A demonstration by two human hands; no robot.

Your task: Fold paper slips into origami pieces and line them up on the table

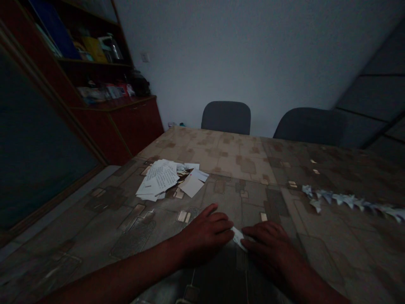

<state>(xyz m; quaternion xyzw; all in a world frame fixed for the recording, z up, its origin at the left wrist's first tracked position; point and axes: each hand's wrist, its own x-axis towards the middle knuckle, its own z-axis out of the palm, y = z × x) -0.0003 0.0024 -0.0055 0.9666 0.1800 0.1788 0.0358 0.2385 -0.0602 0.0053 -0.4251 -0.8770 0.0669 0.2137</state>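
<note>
Between my two hands, low over the near part of the table, is a small folded piece of white paper [238,239]. My left hand [207,232] has its fingertips closed on the paper's left end. The fingers of my right hand [272,245] pinch its right end. To the left lies a loose pile of printed paper pieces [161,179], with a plain pale sheet [191,185] on its right side. On the right, several folded white paper shapes [348,200] with pointed tips stand in a row.
A patterned cloth covers the table [218,147]. Two grey chairs, one in the middle [226,116] and one at the right [306,124], stand behind the far edge. A red-brown cabinet [136,122] with filled shelves is at the left, near the wall.
</note>
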